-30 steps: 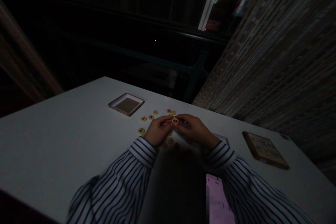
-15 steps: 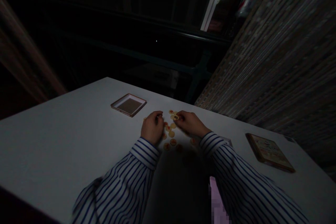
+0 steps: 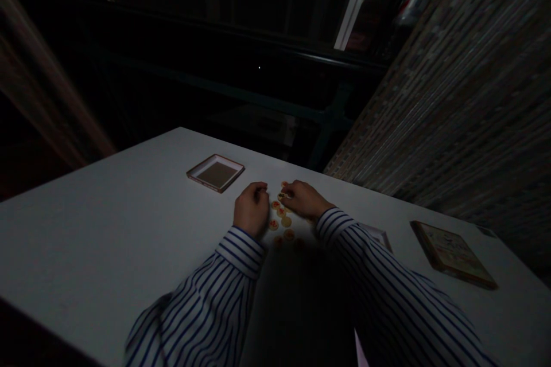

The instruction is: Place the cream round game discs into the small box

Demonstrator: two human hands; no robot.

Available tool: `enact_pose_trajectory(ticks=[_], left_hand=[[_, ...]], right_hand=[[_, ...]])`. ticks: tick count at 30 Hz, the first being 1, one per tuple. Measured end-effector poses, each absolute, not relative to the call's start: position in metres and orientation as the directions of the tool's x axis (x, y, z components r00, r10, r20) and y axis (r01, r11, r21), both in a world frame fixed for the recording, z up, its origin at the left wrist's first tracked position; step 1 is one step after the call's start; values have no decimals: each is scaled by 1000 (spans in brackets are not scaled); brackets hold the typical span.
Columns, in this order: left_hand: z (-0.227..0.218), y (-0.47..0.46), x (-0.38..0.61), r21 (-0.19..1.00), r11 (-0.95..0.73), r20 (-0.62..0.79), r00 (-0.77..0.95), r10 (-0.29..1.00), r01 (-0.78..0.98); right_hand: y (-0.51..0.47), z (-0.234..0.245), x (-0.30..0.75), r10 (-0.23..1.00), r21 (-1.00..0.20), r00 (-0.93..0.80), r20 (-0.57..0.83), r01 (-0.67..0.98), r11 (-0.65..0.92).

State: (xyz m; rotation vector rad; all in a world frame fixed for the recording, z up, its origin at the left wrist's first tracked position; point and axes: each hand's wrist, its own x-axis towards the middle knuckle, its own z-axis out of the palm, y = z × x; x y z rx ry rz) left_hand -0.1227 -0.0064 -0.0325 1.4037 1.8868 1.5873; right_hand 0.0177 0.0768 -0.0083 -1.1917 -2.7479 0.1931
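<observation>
My right hand (image 3: 306, 200) pinches a round, pale Chinese chess piece with a dark character (image 3: 282, 196) between thumb and fingers, just above the table. Close by on the left, my left hand (image 3: 251, 209) is curled, its fingertips drawn together towards the right hand. Whatever it may hold is hidden by the fingers and the dim light. Between and below the hands lie several loose Chinese chess pieces (image 3: 286, 221), some with red characters and some showing plain faces. A few are partly covered by my right hand or sunk in shadow.
A shallow square box half (image 3: 215, 174) sits open-side up at the back left of the white table (image 3: 129, 218). A flat box with a printed top (image 3: 456, 252) lies at the right. Behind my right sleeve shows a pale-edged tray (image 3: 379, 235). A striped curtain (image 3: 451, 97) hangs beyond.
My right hand has moved left with the dark-marked piece, closer to my left hand. My left hand stays nearly in place. The whole view has shifted slightly.
</observation>
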Motion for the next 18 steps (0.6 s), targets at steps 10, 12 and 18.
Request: enact_pose_trajectory(ticks=[10, 12, 18], left_hand=[[-37, -5, -123, 859, -92, 358, -461, 812, 504], [-38, -5, -123, 856, -95, 362, -457, 812, 509], [-39, -4, -122, 850, -101, 373, -455, 809, 516]], right_hand=[[82, -9, 18, 722, -211, -692, -1, 706, 677], [82, -8, 21, 726, -221, -688, 18, 705, 674], [73, 0, 33, 669, -217, -743, 17, 650, 728]])
